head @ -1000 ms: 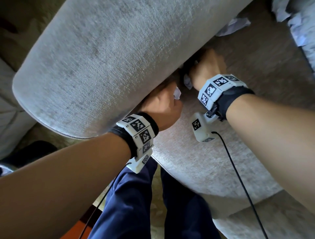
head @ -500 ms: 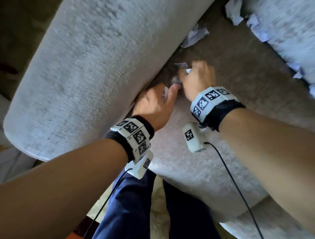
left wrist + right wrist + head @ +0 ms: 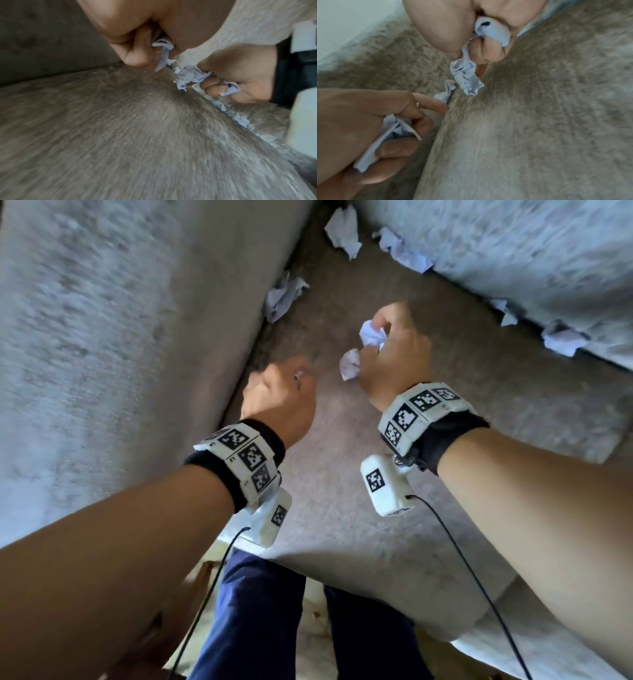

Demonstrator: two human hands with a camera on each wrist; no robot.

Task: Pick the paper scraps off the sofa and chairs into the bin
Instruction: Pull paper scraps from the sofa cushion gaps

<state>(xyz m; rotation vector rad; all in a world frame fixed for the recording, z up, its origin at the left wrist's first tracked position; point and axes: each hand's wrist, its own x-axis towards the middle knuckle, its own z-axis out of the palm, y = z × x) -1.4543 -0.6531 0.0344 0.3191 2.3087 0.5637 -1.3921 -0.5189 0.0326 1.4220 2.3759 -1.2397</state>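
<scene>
A: Head view first. Both forearms stretched forward over the sofa seat [image 3: 342,508], wrists banded with marker blocks. Left hand [image 3: 277,398] fisted low beside the armrest [image 3: 120,337], a sliver of paper peeking at the knuckles. Right hand [image 3: 394,354] raised a little higher, fingers curled round a crumpled paper wad [image 3: 371,333], second wad [image 3: 350,364] bulging out under the palm.

B: Loose ones?

A: One scrap [image 3: 284,296] in the crease by the armrest, one [image 3: 344,231] at the back corner, more along the back cushion edge [image 3: 404,254] and further right [image 3: 561,340]. No bin in sight.

B: Left wrist view?

A: Blurry. Left fingers [image 3: 137,54] bent down, pinching a paper strip [image 3: 163,54]. Right hand [image 3: 240,73] opposite, clenched on crumpled paper [image 3: 188,77]. More bits [image 3: 240,119] wedged along the seam.

B: Right wrist view?

A: Right fingers [image 3: 489,50] folded tight on a scrap [image 3: 491,29], a twisted tail of it [image 3: 467,79] dangling just over the fabric. Left hand [image 3: 359,128] at lower left, grasping folded paper [image 3: 393,135], index finger [image 3: 433,104] stuck out, tip touching the cushion next to a scrap [image 3: 447,89] in the crease.

B: Grips?

A: Both closed on paper.
</scene>
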